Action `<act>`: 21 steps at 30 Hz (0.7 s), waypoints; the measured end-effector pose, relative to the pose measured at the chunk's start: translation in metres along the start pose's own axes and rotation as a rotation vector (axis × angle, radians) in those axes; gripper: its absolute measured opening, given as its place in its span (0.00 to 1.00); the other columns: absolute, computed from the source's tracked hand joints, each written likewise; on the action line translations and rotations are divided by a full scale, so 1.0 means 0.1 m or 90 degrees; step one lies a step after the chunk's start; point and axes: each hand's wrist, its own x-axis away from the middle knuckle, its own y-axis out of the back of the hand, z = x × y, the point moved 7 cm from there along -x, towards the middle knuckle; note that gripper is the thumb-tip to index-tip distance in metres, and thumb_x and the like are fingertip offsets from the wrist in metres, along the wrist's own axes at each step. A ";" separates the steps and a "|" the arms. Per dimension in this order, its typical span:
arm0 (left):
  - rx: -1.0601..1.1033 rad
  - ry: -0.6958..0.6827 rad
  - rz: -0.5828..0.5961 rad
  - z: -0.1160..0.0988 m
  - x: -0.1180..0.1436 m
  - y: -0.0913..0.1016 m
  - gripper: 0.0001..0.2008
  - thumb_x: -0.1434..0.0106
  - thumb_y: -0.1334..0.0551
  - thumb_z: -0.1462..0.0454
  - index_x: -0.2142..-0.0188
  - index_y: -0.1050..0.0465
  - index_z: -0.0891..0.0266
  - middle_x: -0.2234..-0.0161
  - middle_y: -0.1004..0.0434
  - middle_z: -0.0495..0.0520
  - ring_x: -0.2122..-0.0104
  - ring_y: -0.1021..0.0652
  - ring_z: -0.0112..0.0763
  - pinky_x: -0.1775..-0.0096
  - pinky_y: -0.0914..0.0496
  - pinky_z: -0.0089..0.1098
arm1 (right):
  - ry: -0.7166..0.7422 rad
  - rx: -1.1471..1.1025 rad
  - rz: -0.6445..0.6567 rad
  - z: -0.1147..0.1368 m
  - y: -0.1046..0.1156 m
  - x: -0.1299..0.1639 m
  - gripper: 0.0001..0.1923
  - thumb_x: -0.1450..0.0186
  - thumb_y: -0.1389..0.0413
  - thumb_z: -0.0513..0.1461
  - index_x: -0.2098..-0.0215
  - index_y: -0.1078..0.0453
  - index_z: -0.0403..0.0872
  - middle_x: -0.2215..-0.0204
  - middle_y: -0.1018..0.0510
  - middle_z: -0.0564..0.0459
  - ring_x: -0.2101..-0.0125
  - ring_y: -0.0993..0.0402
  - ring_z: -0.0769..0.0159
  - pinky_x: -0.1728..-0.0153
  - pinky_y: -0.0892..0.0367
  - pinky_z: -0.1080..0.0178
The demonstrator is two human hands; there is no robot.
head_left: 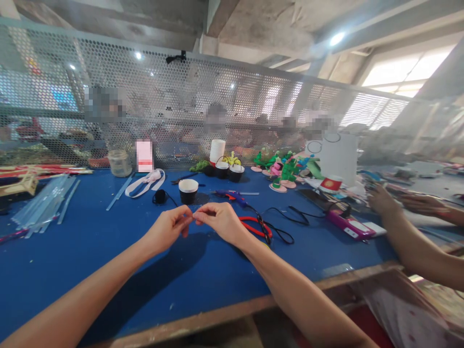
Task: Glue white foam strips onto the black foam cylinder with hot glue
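Both my hands met over the blue bench [108,270], fingertips pinched together. Left hand [167,231] and right hand [220,221] each had a closed grip on something tiny between them, too small for me to make out. Just behind sat a black cup [188,191] with a white inside, and red scissors [253,227] lay right beside my right wrist. Couldn't read any labels; the red tag [330,184] was too blurry. A co-worker's hand [379,199] rested off to the right.
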 end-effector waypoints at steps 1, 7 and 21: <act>0.005 0.000 0.002 0.00 0.00 0.00 0.08 0.43 0.50 0.61 0.74 0.38 0.62 0.85 0.36 0.43 0.84 0.41 0.21 0.79 0.46 0.23 | -0.001 0.005 0.001 0.01 0.00 0.00 0.09 0.46 0.44 0.43 0.78 0.28 0.46 0.80 0.25 0.54 0.77 0.30 0.68 0.73 0.37 0.66; 0.011 -0.005 0.018 0.01 -0.01 -0.02 0.09 0.43 0.50 0.60 0.73 0.37 0.62 0.85 0.37 0.43 0.84 0.40 0.21 0.79 0.45 0.23 | -0.008 0.006 0.015 -0.03 -0.03 0.03 0.10 0.45 0.45 0.43 0.77 0.28 0.45 0.81 0.24 0.53 0.77 0.29 0.68 0.73 0.36 0.66; -0.179 0.067 -0.140 0.23 -0.07 0.29 0.08 0.43 0.50 0.61 0.74 0.36 0.60 0.82 0.28 0.46 0.84 0.34 0.26 0.77 0.43 0.25 | -0.067 0.511 0.099 -0.54 0.19 -1.53 0.08 0.38 0.50 0.36 0.64 0.30 0.42 0.62 0.26 0.44 0.59 0.30 0.61 0.59 0.37 0.63</act>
